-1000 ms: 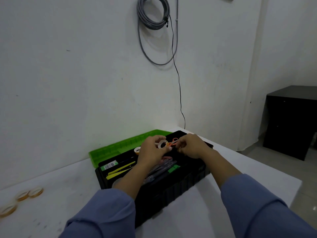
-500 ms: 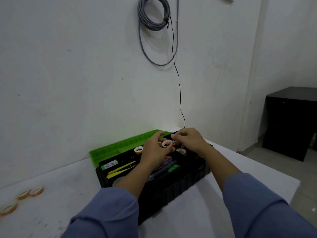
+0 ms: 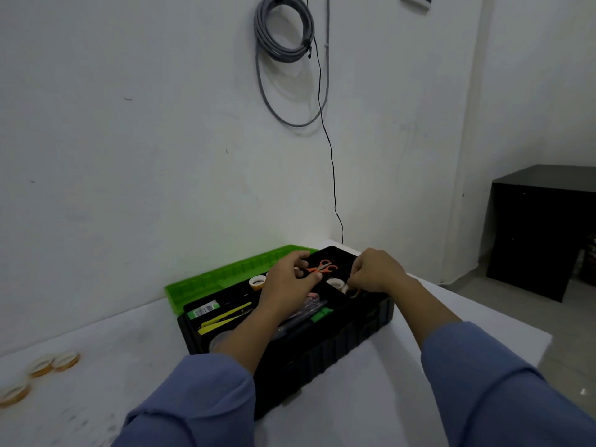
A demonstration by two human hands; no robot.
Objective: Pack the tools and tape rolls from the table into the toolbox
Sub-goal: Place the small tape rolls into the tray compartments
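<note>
Now, where my hands are: both over the open toolbox (image 3: pixel 322 356), which sits on the white table (image 3: pixel 371 398) with its green lid (image 3: pixel 225 279) folded back toward the wall.
Right hand: my right hand (image 3: pixel 375 272) is curled down into the right-end compartment, fingertips pinched on a thin tape roll (image 3: pixel 354 292) that is tipped against the compartment wall; I judge it is being seated, not lifted.
Left hand: my left hand (image 3: pixel 290 282) hovers loose over the middle of the tray, fingers spread, gripping nothing that I can see.
Already packed: orange scissors (image 3: pixel 322 267) at the far edge, a white tape roll (image 3: pixel 258 281) left of my left hand, another roll (image 3: pixel 335 282) just beside my right fingertips, yellow tweezers (image 3: pixel 225 316) along the near-left section.
Still to pack: three amber tape rolls (image 3: pixel 42 371) lying flat on the table, well apart from the box.
Direction that matters: those rolls lie far to my left and nearer my body than the box, so my left hand is clearly the closer one.
Axis: the rolls lie flat with the holes facing up; the box's long side runs left-near to right-far.
Next move, as I judge it: let go with the right, sweep the left hand out leftward for the rolls.
</note>
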